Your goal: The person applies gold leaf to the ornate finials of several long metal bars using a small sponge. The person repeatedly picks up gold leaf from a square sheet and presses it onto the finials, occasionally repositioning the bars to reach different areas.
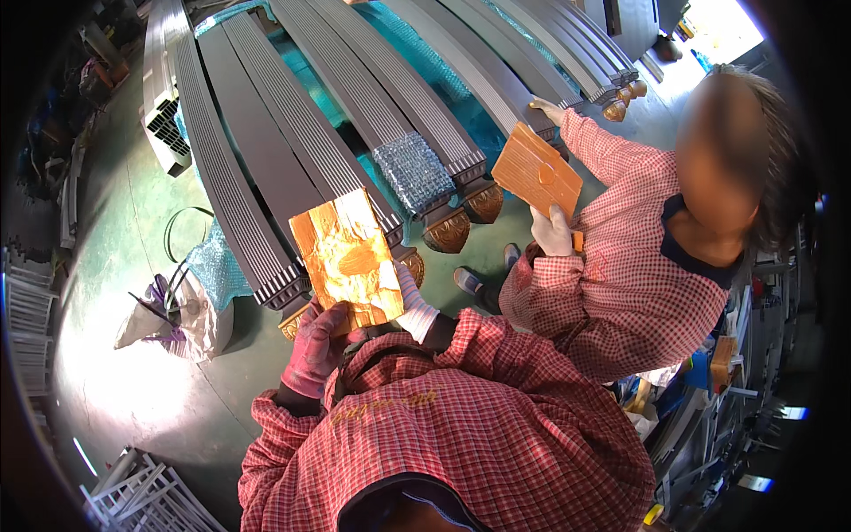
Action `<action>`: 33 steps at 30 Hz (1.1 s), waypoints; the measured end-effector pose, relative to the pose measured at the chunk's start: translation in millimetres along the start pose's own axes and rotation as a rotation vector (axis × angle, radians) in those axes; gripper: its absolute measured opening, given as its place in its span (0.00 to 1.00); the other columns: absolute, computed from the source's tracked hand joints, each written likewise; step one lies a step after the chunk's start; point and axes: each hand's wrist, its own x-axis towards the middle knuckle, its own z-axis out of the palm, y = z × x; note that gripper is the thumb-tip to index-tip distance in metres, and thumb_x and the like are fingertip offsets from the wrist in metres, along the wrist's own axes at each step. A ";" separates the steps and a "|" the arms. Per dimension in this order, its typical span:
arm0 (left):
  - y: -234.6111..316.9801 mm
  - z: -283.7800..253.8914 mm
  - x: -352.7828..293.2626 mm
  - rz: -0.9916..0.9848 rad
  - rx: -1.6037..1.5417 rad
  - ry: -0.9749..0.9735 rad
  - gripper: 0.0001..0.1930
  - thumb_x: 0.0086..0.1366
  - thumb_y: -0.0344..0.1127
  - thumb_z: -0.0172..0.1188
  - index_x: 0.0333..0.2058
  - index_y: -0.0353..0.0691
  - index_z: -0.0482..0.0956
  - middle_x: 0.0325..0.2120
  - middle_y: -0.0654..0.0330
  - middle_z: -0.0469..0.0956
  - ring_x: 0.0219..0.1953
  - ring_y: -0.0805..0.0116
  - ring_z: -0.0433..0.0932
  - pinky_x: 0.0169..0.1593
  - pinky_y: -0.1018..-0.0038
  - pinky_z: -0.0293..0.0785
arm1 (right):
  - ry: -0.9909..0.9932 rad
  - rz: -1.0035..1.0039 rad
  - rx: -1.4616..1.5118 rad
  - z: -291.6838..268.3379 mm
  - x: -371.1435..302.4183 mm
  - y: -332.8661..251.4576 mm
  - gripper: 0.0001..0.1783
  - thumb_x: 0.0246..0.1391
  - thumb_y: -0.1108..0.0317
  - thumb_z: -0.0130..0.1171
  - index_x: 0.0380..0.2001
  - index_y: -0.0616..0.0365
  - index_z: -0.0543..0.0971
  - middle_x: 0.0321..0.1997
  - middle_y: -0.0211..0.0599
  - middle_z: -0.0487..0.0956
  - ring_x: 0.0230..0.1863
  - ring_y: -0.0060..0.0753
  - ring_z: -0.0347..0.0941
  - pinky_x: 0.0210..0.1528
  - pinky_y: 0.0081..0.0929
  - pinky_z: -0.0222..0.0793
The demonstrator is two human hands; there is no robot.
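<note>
I hold up a square orange-brown wood-grain panel [377, 288] with an oval knot pattern at its middle; light glares off its surface. My left hand [316, 348], in a pinkish-red glove, is closed on its lower left edge, thumb in front. At the lower right edge is my right hand [412, 306] in a whitish glove, its fingers hidden behind the panel. Just beyond lie long grey ribbed columns [253, 106] with bronze-coloured ornate ends [446, 230]. Bubble wrap [412, 173] is wound round one column near its end.
At right, a co-worker [612, 266] in a red checked jacket holds a similar wood-grain panel [537, 168], the other hand on a column. A whitish bag [199, 324] with wrap and straps sits on the green floor at left. White metal frames [151, 496] lie at lower left.
</note>
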 end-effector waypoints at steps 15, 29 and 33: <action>-7.1 -16.9 -22.0 0.270 -0.114 0.355 0.17 0.60 0.30 0.54 0.48 0.41 0.67 0.39 0.62 0.73 0.36 0.70 0.74 0.32 0.75 0.77 | 0.781 -0.636 -2.404 -23.2 90.1 -251.0 0.33 0.52 0.42 0.50 0.59 0.42 0.65 0.66 0.50 0.56 0.66 0.54 0.51 0.63 0.43 0.52; -54.7 31.3 -20.0 0.430 -0.239 0.548 0.16 0.61 0.29 0.55 0.48 0.41 0.66 0.41 0.61 0.74 0.38 0.69 0.76 0.33 0.76 0.77 | 0.538 -0.423 -2.575 -30.4 99.9 -276.9 0.54 0.43 0.32 0.54 0.67 0.44 0.44 0.70 0.52 0.39 0.69 0.57 0.40 0.65 0.50 0.45; -64.0 35.8 -33.3 0.473 -0.239 0.619 0.17 0.61 0.30 0.55 0.49 0.42 0.66 0.42 0.61 0.73 0.40 0.69 0.75 0.33 0.76 0.77 | 0.618 -0.233 -2.527 -13.9 102.5 -282.7 0.57 0.42 0.36 0.58 0.67 0.45 0.43 0.71 0.51 0.39 0.67 0.57 0.49 0.64 0.45 0.51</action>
